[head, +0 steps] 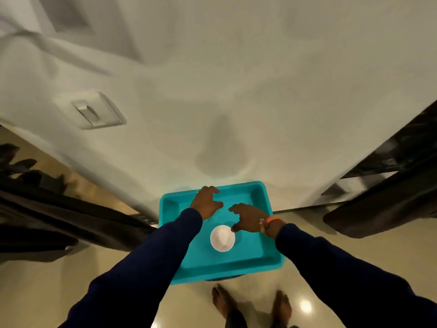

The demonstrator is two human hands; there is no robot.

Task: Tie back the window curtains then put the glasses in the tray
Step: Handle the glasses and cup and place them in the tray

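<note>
Our left hand (205, 202) and right hand (248, 217) hover empty, fingers spread, over the tray (272, 261); one glass (222, 238) stands inside

Glossy floor (331, 268) carries a teal tray (212, 266).

Your left hand (205, 202) hides part of the tray (272, 261) floor. Dark furniture (390, 185) at both sides is blurred and cut off. Both elbows run out of frame.
</note>
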